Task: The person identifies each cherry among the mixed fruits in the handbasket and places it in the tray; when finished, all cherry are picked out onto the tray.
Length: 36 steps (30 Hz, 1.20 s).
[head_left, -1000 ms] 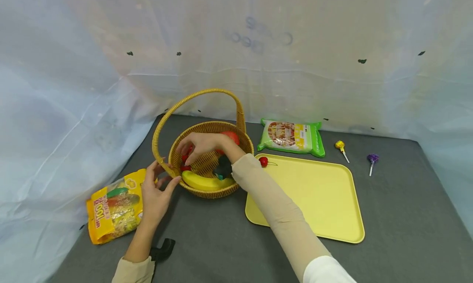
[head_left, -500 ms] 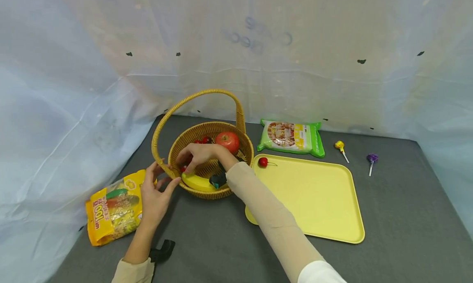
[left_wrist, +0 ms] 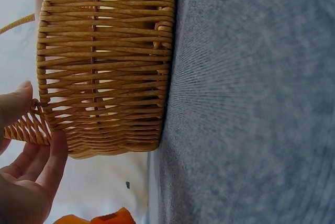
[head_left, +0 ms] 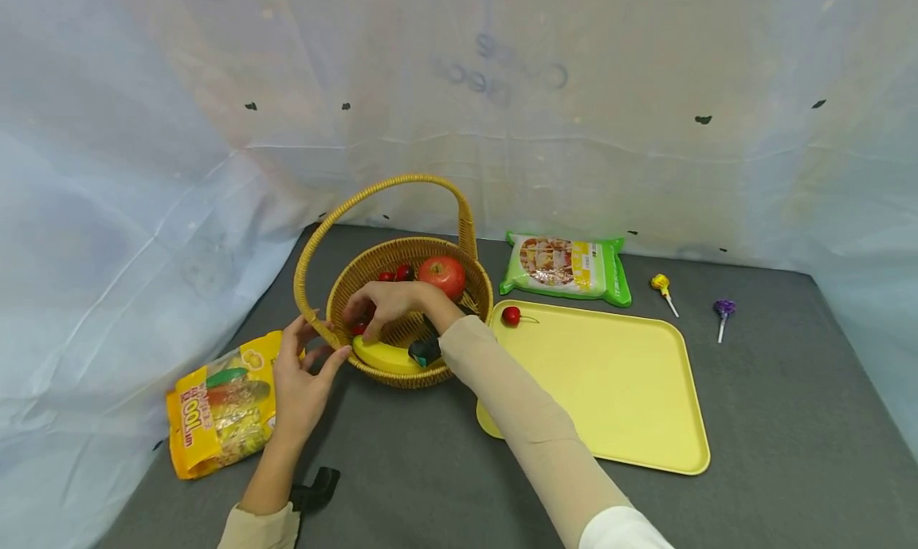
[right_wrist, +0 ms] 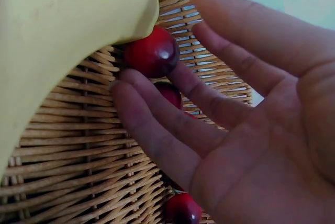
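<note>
Glossy red cherry [right_wrist: 152,51] (dark on one side) inside an upright, tan wicker basket [head_left: 405,379]

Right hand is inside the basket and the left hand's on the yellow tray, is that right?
Not quite: the left hand isn't on the yellow tray; the head view shows it holding the basket beside its handle. The right hand is inside the basket.

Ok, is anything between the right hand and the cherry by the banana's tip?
Nothing visible blocks the right hand: its fingers lie right at that cherry. The banana overlaps only the cherry's edge away from the hand.
</note>
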Motion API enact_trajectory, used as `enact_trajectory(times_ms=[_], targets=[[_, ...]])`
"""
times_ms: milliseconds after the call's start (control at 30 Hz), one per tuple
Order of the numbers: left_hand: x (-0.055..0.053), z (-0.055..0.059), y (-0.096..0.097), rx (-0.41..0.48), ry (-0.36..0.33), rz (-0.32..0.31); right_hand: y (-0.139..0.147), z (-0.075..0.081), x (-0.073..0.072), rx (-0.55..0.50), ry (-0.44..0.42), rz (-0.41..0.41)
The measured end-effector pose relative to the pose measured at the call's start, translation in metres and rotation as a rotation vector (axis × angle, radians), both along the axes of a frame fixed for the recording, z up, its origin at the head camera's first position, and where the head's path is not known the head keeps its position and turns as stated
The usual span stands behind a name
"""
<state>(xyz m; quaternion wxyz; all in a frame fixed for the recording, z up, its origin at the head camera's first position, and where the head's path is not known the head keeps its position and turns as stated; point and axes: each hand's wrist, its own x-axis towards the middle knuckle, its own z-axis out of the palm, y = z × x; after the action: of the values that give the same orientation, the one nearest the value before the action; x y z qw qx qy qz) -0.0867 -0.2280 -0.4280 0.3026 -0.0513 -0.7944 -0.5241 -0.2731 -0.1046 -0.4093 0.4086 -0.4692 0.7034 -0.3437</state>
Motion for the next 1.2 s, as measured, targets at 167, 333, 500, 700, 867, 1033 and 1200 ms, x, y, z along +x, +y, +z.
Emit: enact_trajectory(times_ms=[167, 333, 500, 700, 867, 1033, 1200], targets=[[0.0, 0.0, 0.0, -0.003, -0.002, 0.002, 0.002, 0.001, 0.001, 0.049, -0.035, -0.037], [-0.001, 0.001, 0.001, -0.007, 0.001, 0.0, 0.003, 0.001, 0.0, 0.039, -0.057, -0.051], [0.0, 0.001, 0.0, -0.002, 0.002, -0.005, 0.003, 0.0, -0.001, -0.012, -0.02, -0.022], [0.001, 0.0, 0.0, -0.001, -0.01, -0.001, 0.002, -0.002, -0.001, -0.023, 0.015, 0.016], [0.001, 0.0, -0.001, -0.006, -0.008, 0.001, 0.013, 0.007, -0.004, -0.074, 0.011, 0.028], [0.0, 0.0, -0.001, -0.012, 0.009, 0.004, 0.05, 0.028, -0.014, -0.185, 0.074, 0.016], [-0.002, -0.002, 0.0, -0.016, 0.04, -0.006, 0.114, 0.044, -0.018, -0.288, 0.115, -0.068]])
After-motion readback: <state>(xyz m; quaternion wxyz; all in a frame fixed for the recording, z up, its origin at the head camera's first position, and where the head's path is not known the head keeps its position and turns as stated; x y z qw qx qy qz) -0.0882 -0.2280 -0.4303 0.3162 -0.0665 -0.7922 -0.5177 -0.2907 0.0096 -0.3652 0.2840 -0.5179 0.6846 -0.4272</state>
